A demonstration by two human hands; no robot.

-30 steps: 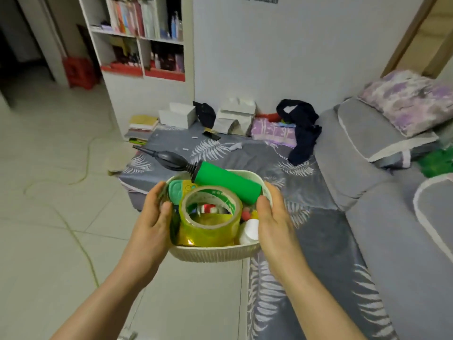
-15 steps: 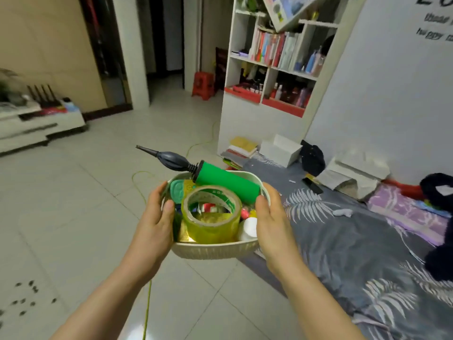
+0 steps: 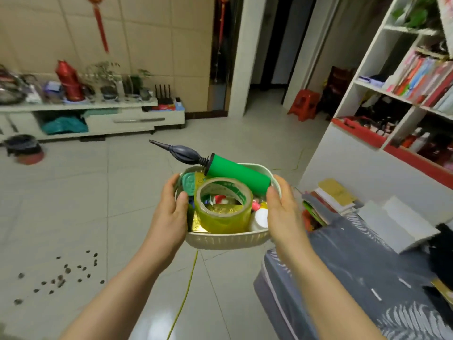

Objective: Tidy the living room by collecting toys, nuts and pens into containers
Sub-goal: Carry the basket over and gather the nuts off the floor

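Observation:
I carry a cream woven basket [image 3: 228, 240] at chest height over the tiled floor. My left hand [image 3: 171, 212] grips its left rim and my right hand [image 3: 282, 212] grips its right rim, thumbs over the edge. Inside lie a green balloon pump [image 3: 236, 175] with a dark nozzle sticking out to the left, a yellow tape roll [image 3: 224, 209], a green lid [image 3: 188, 184], a white cap [image 3: 259, 218] and small coloured toys. Several dark nuts [image 3: 61, 276] are scattered on the floor at the lower left.
A low white TV cabinet [image 3: 98, 121] with plants and a red flask lines the far left wall. A white bookshelf [image 3: 397, 99] stands at the right, a red stool [image 3: 305, 104] by the doorway. A grey fern-print mattress [image 3: 367, 278] with books and boxes lies at the lower right. A yellow cord [image 3: 186, 293] crosses the tiles.
My view has swung left from the sofa and mattress toward the open floor and TV cabinet. Both hands keep the same hold on the basket, and the nuts have come further into view.

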